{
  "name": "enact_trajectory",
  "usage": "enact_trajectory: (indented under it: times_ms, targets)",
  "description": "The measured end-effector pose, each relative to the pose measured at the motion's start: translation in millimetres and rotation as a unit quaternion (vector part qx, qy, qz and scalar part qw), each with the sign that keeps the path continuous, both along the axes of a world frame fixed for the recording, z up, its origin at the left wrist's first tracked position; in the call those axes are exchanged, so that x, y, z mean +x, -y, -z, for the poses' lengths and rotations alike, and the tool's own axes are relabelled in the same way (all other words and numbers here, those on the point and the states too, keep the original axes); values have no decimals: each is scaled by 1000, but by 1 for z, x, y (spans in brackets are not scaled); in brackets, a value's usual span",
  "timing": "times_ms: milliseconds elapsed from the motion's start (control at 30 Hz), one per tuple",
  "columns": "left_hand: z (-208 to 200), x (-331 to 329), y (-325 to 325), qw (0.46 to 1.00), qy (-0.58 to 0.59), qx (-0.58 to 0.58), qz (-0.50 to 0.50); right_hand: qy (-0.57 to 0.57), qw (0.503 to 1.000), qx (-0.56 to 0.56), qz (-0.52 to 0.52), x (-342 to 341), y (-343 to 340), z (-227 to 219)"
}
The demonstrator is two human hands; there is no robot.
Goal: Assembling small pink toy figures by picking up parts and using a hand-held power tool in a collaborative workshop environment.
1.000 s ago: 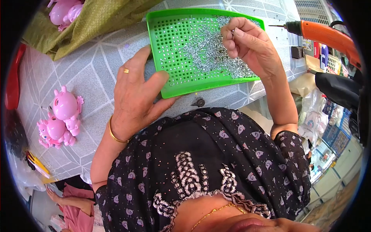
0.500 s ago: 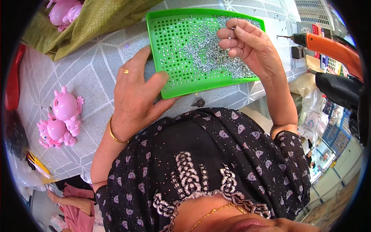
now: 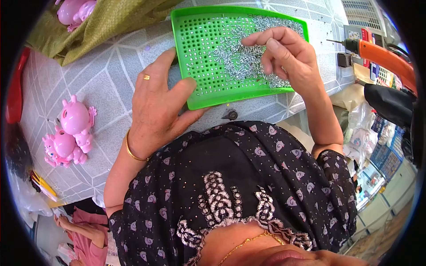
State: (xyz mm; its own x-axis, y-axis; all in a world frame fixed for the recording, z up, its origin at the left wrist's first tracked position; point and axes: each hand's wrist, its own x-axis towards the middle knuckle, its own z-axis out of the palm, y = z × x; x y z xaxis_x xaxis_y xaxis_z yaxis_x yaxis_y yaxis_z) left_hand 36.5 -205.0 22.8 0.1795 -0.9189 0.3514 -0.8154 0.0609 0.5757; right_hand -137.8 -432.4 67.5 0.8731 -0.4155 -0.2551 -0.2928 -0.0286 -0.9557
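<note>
A green perforated tray [image 3: 230, 98] lies on the table, with several holes on its left side filled by small screws. Loose silvery screws [image 3: 242, 57] are heaped over its middle and right. My left hand [image 3: 153, 104] grips the tray's left side, the thumb over the rim at the near left corner and fingers along the outer wall. Above the heap hovers my right hand [image 3: 293, 60], its index finger stretched leftward, the thumb apart from that fingertip and the other fingers loosely bent. No screw shows between its fingertips.
Pink animal-shaped toy parts [image 3: 69, 133] stand on the table at left. An olive woven sack [image 3: 102, 26] with more pink parts lies at the far left. At right is an orange power screwdriver [image 3: 386, 57], its bit pointing toward the tray. A small black piece [image 3: 230, 115] lies before the tray.
My right hand has turned and lowered over the heap; its index finger now stretches left, and the screws seen at its fingertips no longer show. My left hand keeps its hold on the tray.
</note>
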Motion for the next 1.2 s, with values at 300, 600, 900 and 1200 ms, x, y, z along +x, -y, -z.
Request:
enact_trajectory:
  times_ms: [300, 600, 900, 1200]
  targets:
    - [0, -1, 0, 1000, 6, -9, 2, 44, 873, -462, 148, -7, 69, 11]
    - [3, -1, 0, 1000, 2, -10, 1, 39, 903, -425, -40, -14, 16, 2]
    - [3, -1, 0, 1000, 4, -6, 2, 35, 857, -506, -87, -12, 3, 20]
    - [3, -1, -1, 1000, 3, -2, -1, 84, 844, -514, -132, 3, -15, 18]
